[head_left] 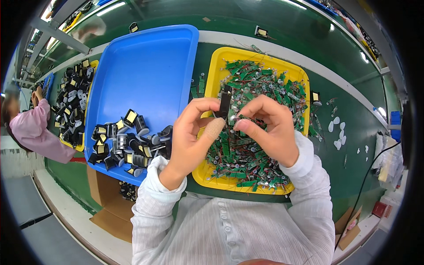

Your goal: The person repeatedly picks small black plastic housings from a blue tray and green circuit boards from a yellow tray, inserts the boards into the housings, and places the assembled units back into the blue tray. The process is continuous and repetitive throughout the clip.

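Note:
My left hand pinches a black plastic housing upright between thumb and fingers, with a tan wrap round the thumb. Close beside it, the thumb and forefinger of my right hand are pressed together on a small green circuit board, mostly hidden by the fingertips. Both hands are over a yellow tray heaped with green circuit boards that have thin wires and small round parts. To the left, a blue tray has black housings with cream pads piled in its near end.
On the green table's right lie several white oval pieces and loose boards. A single black housing rests at the far side. At far left, a person in a pink top works near another yellow tray. A cardboard box stands below the blue tray.

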### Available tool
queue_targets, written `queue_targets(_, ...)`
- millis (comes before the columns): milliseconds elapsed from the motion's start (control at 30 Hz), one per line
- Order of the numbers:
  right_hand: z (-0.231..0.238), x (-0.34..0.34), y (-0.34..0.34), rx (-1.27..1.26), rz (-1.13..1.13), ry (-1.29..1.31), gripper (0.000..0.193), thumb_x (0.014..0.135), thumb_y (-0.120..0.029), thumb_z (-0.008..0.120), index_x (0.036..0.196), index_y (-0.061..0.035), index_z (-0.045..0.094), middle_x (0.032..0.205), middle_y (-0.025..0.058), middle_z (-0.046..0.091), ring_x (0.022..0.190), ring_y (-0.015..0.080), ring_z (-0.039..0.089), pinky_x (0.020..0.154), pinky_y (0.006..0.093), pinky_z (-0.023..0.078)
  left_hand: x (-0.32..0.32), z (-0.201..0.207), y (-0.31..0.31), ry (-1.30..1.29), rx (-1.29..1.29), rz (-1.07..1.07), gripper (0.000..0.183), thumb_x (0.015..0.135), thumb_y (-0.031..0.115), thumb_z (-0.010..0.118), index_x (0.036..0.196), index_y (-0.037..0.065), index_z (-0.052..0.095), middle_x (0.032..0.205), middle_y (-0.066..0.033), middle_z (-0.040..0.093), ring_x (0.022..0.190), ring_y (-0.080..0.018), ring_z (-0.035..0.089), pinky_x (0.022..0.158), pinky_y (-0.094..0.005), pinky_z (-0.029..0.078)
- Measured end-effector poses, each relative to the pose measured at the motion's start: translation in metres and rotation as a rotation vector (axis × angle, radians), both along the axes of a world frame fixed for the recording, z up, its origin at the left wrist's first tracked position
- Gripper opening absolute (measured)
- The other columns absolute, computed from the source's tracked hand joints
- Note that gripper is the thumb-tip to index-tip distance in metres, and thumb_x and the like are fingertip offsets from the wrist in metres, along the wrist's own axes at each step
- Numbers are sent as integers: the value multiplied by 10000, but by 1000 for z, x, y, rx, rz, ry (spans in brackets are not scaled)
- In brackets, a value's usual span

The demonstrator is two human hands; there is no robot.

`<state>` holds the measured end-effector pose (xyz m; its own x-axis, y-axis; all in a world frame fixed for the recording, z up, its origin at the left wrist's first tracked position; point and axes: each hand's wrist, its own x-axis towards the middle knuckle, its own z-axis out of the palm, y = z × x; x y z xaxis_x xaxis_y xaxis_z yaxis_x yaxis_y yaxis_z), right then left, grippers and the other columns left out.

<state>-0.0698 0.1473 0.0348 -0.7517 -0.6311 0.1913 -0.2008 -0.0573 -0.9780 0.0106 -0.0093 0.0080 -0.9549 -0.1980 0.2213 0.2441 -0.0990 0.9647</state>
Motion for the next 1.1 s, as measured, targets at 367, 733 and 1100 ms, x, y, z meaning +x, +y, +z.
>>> queue_targets(367, -5, 2, -2, 45, -107, 340, 114, 675, -25, 678, 692, -23, 565, 628, 55, 564, 529, 152, 527, 476, 243, 408, -1, 7, 4, 110, -260, 103, 232, 742, -19, 616, 968, -32, 566, 1031, -140, 546, 981, -218, 559, 798, -296, 488)
queue_targets(733, -9, 4, -3, 70, -89, 388, 116, 679, -69, 684, 717, -38, 579, 624, 54, 564, 515, 166, 492, 460, 276, 379, -3, 0, 7, 109, -102, 20, 193, 797, 9, 571, 971, -10, 490, 1027, -116, 498, 1037, -215, 490, 869, -323, 409)
queue_targets(1100, -14, 7, -4, 68, 2, 350, 134, 724, -106, 668, 799, -36, 582, 670, 69, 567, 549, 198, 504, 499, 298, 392, 0, -5, 9, 3, 80, -112, 140, 868, 49, 413, 1004, 25, 388, 1028, -82, 423, 927, -130, 420, 861, -271, 336)
